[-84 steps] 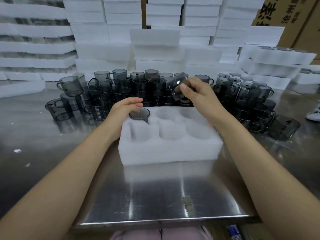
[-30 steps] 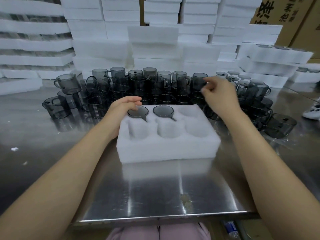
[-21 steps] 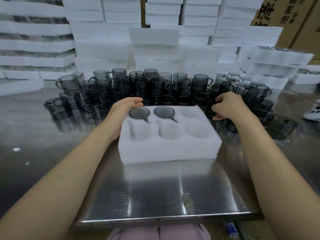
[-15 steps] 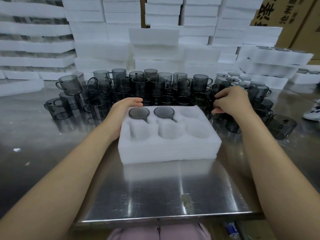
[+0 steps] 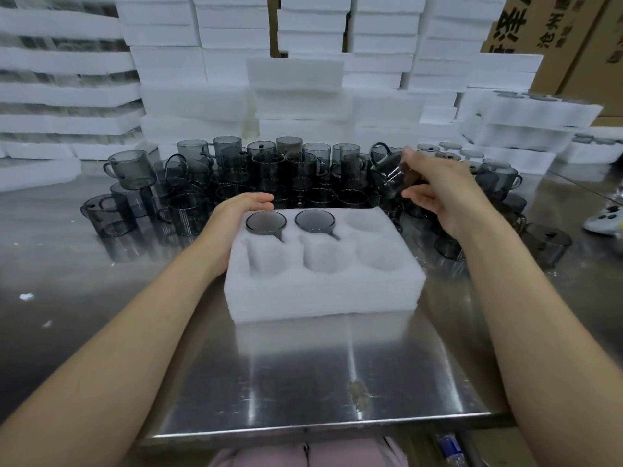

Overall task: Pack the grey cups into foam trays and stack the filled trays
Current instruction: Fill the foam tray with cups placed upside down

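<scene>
A white foam tray [image 5: 323, 291] with six round pockets lies in front of me on the steel table. Two grey cups sit upside down in its far row, one in the far-left pocket [image 5: 265, 221] and one in the far-middle pocket [image 5: 315, 220]; the other pockets are empty. My left hand [image 5: 236, 214] rests on the tray's far-left corner with relaxed fingers. My right hand [image 5: 438, 190] grips a tilted grey cup [image 5: 387, 173] in the air, just beyond the tray's far-right corner.
Several loose grey cups [image 5: 269, 173] crowd the table behind and to the right of the tray. Stacks of white foam trays [image 5: 296, 75] wall off the back. Filled trays [image 5: 532, 109] stand at the right, with cardboard boxes [image 5: 566, 32] behind them. The table edge [image 5: 320, 429] is near me.
My right hand has lifted a grey cup out of the pile at the right and raised it, tilted. My left hand stays on the tray.
</scene>
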